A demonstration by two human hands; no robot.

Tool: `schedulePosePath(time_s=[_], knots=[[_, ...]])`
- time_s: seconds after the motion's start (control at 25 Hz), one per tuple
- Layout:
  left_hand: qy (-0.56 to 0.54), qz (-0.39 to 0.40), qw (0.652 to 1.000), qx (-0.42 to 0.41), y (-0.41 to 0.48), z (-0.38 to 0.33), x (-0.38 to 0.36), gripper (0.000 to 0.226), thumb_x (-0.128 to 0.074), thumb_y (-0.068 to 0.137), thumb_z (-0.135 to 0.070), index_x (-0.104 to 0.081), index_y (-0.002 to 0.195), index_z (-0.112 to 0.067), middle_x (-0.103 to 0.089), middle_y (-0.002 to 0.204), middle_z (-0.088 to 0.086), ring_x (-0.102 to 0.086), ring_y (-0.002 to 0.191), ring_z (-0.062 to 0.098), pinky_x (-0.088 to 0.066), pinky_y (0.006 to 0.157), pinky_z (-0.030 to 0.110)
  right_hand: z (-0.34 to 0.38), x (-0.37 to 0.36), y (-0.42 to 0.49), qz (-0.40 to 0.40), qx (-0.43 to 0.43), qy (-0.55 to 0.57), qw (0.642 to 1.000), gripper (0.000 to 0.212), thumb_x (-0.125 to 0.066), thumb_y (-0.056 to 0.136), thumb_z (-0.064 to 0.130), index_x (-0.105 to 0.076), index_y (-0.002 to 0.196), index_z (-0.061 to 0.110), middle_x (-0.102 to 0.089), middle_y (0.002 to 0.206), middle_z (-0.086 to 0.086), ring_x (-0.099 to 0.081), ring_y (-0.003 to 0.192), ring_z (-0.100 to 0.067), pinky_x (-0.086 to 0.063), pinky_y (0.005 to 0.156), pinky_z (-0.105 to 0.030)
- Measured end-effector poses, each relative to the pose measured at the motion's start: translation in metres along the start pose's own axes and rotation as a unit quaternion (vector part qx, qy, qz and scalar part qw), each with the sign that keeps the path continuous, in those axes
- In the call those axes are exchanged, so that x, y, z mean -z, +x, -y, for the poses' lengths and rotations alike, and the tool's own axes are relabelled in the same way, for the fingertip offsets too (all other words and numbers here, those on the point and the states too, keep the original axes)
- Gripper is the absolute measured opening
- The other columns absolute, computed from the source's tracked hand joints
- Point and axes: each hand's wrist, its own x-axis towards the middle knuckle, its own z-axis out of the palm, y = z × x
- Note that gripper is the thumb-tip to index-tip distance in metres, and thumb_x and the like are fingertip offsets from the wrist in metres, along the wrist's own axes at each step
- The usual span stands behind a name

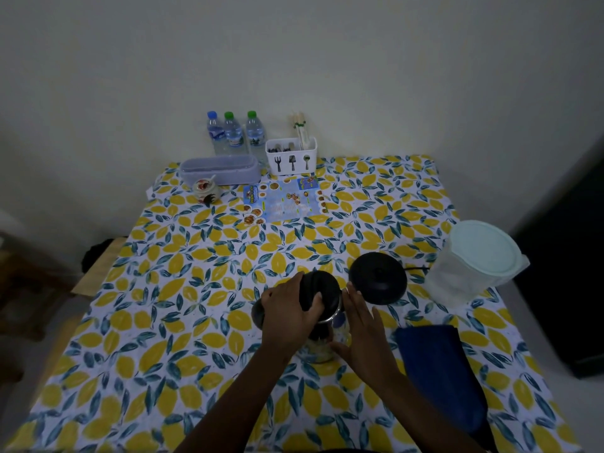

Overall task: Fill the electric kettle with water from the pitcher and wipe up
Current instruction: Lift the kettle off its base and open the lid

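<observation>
The electric kettle stands on the lemon-print tablecloth near the table's front middle, its black lid on top. My left hand rests over the lid and handle side, fingers curled on the lid. My right hand lies flat against the kettle's right side, fingers straight. The kettle's round black base lies just behind and to the right, its cord running right. The translucent pitcher with a pale lid stands at the right edge. A folded dark blue cloth lies to the right of my right arm.
At the back stand three water bottles, a white cutlery holder, a lilac lidded box, a small jar and a menu leaflet. A wooden bench shows at the table's left.
</observation>
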Motion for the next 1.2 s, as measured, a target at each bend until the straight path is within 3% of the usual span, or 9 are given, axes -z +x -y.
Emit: schedulePosePath(time_s=[0.28,0.36,0.44,0.48,0.64,0.76,0.84,0.96,1.2], knots=[[-0.215,-0.028,0.976,0.012,-0.009,0.0,0.019,0.051,-0.028,0.098,-0.04,-0.047,0.138,-0.015,-0.066,0.12,0.007,-0.063,0.107,0.023,-0.051,0.091,0.045,0.0,-0.001,-0.002,-0.029,0.007,-0.03,0.999,0.104,-0.067,0.08,0.05,0.002,0.15,0.017,0.003,0.161,-0.002,0.004,0.148,-0.022,-0.013,0.117,-0.052],[-0.305,-0.031,0.951,0.049,-0.013,0.004,0.023,0.043,-0.03,0.1,-0.031,-0.048,0.137,-0.02,-0.06,0.127,-0.005,-0.058,0.115,0.008,-0.049,0.098,0.033,0.003,-0.004,-0.005,-0.048,0.013,-0.082,0.995,0.105,-0.063,0.078,0.056,0.001,0.151,0.014,-0.003,0.162,-0.008,-0.001,0.148,-0.027,-0.014,0.115,-0.054],[-0.372,-0.024,0.924,0.085,-0.017,0.009,0.03,0.034,-0.031,0.104,-0.024,-0.049,0.131,-0.034,-0.056,0.126,-0.018,-0.053,0.115,-0.011,-0.044,0.094,0.01,0.006,-0.009,-0.009,-0.043,0.002,-0.098,0.994,0.111,-0.061,0.075,0.063,0.003,0.151,0.012,0.0,0.162,-0.008,0.002,0.148,-0.024,-0.015,0.114,-0.051],[-0.391,-0.024,0.914,0.108,-0.019,0.013,0.033,0.035,-0.029,0.105,-0.023,-0.049,0.131,-0.035,-0.057,0.127,-0.015,-0.053,0.116,-0.009,-0.044,0.09,0.004,0.007,-0.011,-0.011,-0.037,-0.003,-0.104,0.994,0.114,-0.06,0.073,0.066,0.004,0.15,0.011,0.001,0.162,-0.008,0.002,0.148,-0.023,-0.016,0.114,-0.049],[-0.423,-0.043,0.884,0.192,-0.027,0.037,0.037,0.037,-0.03,0.105,-0.023,-0.053,0.13,-0.008,-0.059,0.124,0.012,-0.054,0.121,0.029,-0.048,0.085,0.018,0.007,-0.014,-0.011,-0.031,-0.009,-0.108,0.994,0.117,-0.067,0.071,0.061,0.002,0.15,0.01,0.003,0.162,-0.007,0.001,0.148,-0.022,-0.024,0.113,-0.049],[-0.46,-0.049,0.861,0.213,-0.034,0.043,0.044,0.046,-0.03,0.102,-0.038,-0.049,0.138,-0.015,-0.053,0.139,0.005,-0.052,0.127,0.018,-0.047,0.097,0.023,0.007,-0.016,-0.01,-0.036,-0.011,-0.051,0.998,0.117,-0.075,0.074,0.044,0.009,0.15,0.017,0.012,0.162,0.001,0.007,0.148,-0.017,-0.023,0.115,-0.051],[-0.421,-0.102,0.88,0.192,-0.036,0.044,0.05,0.05,-0.033,0.099,-0.045,-0.046,0.14,-0.02,-0.048,0.145,-0.001,-0.047,0.132,0.013,-0.044,0.107,0.032,0.011,-0.016,-0.011,-0.042,-0.022,-0.035,0.998,0.115,-0.075,0.076,0.038,0.01,0.15,0.019,0.011,0.162,0.001,0.006,0.148,-0.018,-0.026,0.114,-0.053],[-0.228,-0.179,0.955,0.068,-0.03,0.042,0.064,0.04,-0.044,0.101,-0.031,-0.046,0.139,-0.02,-0.048,0.145,-0.002,-0.039,0.135,0.007,-0.036,0.112,0.033,0.017,-0.014,-0.015,-0.056,-0.028,-0.029,0.998,0.105,-0.072,0.08,0.036,0.003,0.151,0.015,0.001,0.162,-0.004,-0.001,0.148,-0.022,-0.032,0.111,-0.055],[-0.07,-0.022,0.984,-0.16,-0.017,0.014,0.06,0.041,-0.05,0.098,-0.025,-0.047,0.138,-0.016,-0.048,0.146,0.002,-0.035,0.141,0.019,-0.027,0.116,0.037,0.018,-0.008,-0.033,-0.108,-0.042,-0.013,0.993,0.09,-0.07,0.084,0.027,-0.011,0.151,0.02,-0.007,0.161,-0.006,-0.003,0.148,-0.022,-0.027,0.113,-0.054]])
